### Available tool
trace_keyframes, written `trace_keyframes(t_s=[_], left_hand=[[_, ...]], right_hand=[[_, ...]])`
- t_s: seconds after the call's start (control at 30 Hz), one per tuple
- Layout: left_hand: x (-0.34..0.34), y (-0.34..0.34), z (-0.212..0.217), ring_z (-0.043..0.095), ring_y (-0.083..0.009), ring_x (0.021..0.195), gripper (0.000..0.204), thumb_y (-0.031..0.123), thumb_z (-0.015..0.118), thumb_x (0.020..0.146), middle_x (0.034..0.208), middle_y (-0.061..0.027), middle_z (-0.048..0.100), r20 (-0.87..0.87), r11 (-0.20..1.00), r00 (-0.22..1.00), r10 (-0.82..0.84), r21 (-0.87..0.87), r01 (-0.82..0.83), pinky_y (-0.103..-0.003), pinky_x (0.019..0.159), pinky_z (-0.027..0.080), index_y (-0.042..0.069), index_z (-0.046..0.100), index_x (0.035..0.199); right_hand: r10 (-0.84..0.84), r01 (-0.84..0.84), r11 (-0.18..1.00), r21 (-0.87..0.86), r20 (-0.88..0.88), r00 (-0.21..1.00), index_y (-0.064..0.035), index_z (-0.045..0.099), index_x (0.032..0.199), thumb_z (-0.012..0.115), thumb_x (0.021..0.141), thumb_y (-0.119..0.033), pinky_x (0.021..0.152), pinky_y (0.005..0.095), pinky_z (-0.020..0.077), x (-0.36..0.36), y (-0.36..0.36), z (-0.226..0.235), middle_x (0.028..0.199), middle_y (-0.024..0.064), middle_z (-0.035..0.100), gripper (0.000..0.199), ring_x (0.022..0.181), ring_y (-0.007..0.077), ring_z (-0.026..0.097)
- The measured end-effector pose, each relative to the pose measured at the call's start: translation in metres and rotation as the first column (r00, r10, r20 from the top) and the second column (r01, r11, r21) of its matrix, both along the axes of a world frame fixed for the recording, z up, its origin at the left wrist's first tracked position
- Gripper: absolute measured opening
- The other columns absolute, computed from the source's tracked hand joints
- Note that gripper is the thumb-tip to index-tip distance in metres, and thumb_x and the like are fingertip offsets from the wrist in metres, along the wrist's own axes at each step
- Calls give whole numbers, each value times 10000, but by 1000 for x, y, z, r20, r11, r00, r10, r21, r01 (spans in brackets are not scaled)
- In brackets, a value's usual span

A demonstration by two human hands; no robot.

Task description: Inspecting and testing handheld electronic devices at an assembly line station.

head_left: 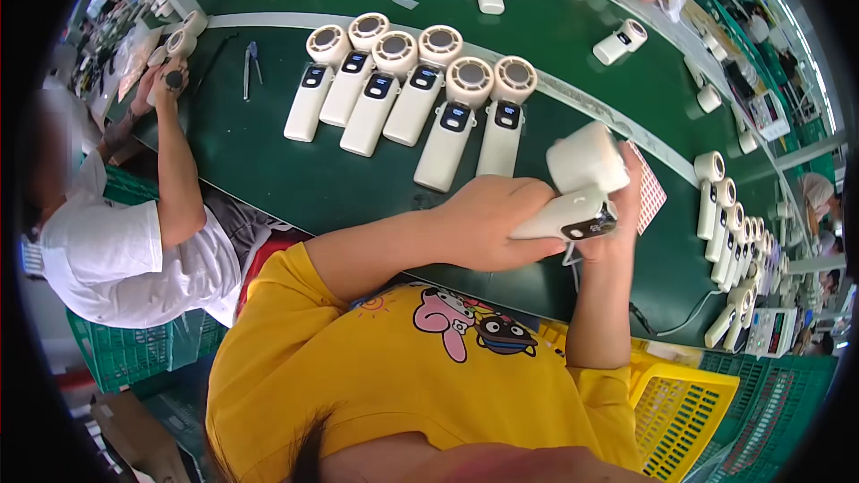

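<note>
A cream handheld fan is held up in front of me, over the near part of the green table. My left hand is wrapped round its handle, whose dark display panel faces me. Against the far side of the fan's round head lies my right hand, closed on it, with most of its fingers hidden behind the fan. Beyond my left hand, several similar fans lie in a slanting group, with round grilles upward and small displays on their handles. A red-and-white patterned sheet lies just right of my right hand.
Tweezers lie farther left, near a co-worker's hand holding another fan. A cable crosses the table at right, near more fans in a row. A yellow basket stands below the table edge.
</note>
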State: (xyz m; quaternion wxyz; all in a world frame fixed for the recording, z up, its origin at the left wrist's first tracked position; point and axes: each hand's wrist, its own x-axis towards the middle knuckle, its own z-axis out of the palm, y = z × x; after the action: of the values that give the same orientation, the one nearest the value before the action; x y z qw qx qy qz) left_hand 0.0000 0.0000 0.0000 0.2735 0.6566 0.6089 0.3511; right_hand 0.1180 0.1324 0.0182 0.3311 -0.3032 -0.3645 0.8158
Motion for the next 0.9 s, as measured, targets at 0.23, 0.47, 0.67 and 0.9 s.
trace_keyframes(t_s=[0.23, 0.47, 0.67, 0.9], left_hand=[[5, 0, -3, 578, -254, 636, 586, 192, 565, 792, 807, -137, 581, 582, 987, 810, -78, -72, 147, -327, 564, 455, 32, 259, 1266], [-22, -15, -10, 527, -247, 549, 484, 259, 503, 854, 822, -215, 528, 941, 914, -161, -298, 330, 237, -324, 425, 433, -4, 295, 1204], [-57, -86, 21, 509, -210, 542, 380, 174, 499, 794, 1004, -217, 501, 709, 618, 695, -117, 600, -508, -281, 488, 426, 95, 410, 1155], [-9, -105, 86, 368, -155, 428, 468, 368, 624, 714, 833, -116, 506, 458, 380, 842, -286, 861, -339, -291, 688, 374, 8, 437, 949]], right_hand=[[-257, 217, 746, 629, -28, 966, 21, 399, 1198, 505, 822, -464, 837, 326, 426, 13, 3, -12, 1126, 171, 484, 622, 964, 236, 526], [401, -341, 702, 625, 48, 915, -38, 429, 1180, 444, 857, -482, 470, 164, 295, 16, 9, -15, 950, 127, 508, 550, 721, 78, 408], [317, -504, 474, 722, 394, 863, -41, 572, 999, 464, 886, -393, 579, 213, 340, 8, 17, -12, 857, 37, 485, 385, 697, 90, 389], [453, -551, 557, 621, 329, 828, -44, 633, 880, 473, 905, -247, 635, 205, 363, 13, 11, -6, 759, 5, 526, 261, 694, 103, 442]])
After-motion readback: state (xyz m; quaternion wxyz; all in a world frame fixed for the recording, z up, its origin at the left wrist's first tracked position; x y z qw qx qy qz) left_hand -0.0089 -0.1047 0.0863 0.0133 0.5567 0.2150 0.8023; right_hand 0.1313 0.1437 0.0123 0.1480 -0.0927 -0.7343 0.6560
